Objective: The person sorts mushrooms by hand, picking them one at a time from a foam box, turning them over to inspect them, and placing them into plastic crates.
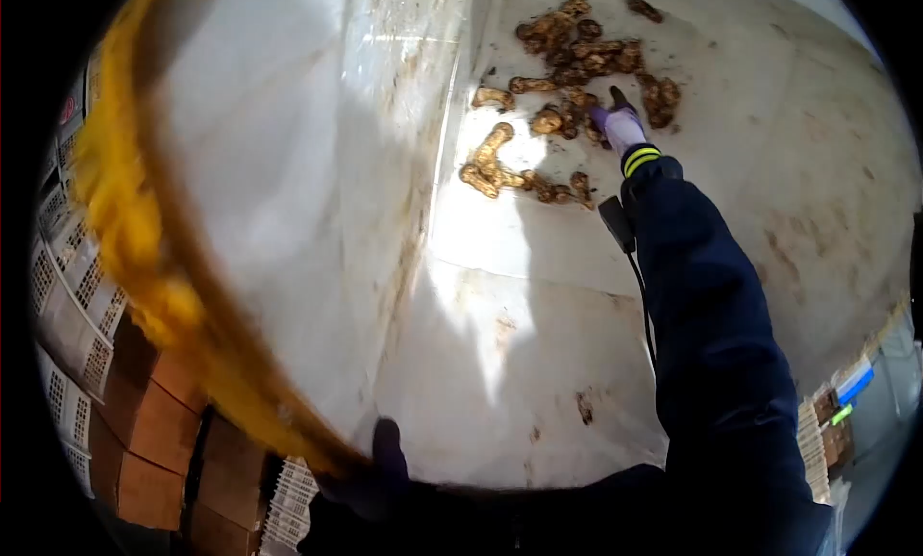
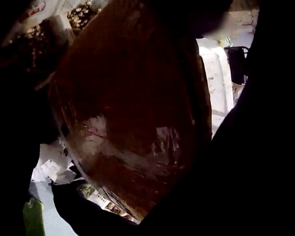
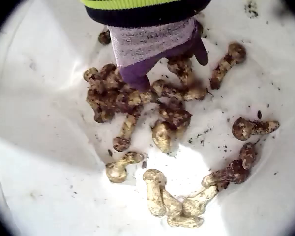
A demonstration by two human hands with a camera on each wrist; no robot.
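Soil-covered mushrooms (image 3: 162, 135) with thick stems lie in a loose heap on the white lining (image 1: 577, 267) of a large container. My right hand (image 1: 620, 125), in a purple and pale glove, reaches down into the heap. Its thumb and a finger (image 3: 201, 51) are spread apart over the mushrooms; the other fingers are mostly hidden behind the palm. Paler, cleaner mushrooms (image 3: 155, 192) form a curved row near the heap. At the container's near rim, my gloved left hand (image 1: 380, 479) grips the edge, thumb up against the inner wall.
The container's yellow-orange rim (image 1: 125, 190) curves along the left. Outside it stand cardboard boxes (image 1: 149, 489) and pale perforated crates (image 1: 62, 296). In the left wrist view, a shiny brown surface (image 2: 132, 98) fills the middle. A cable (image 1: 644, 306) hangs beside the right sleeve.
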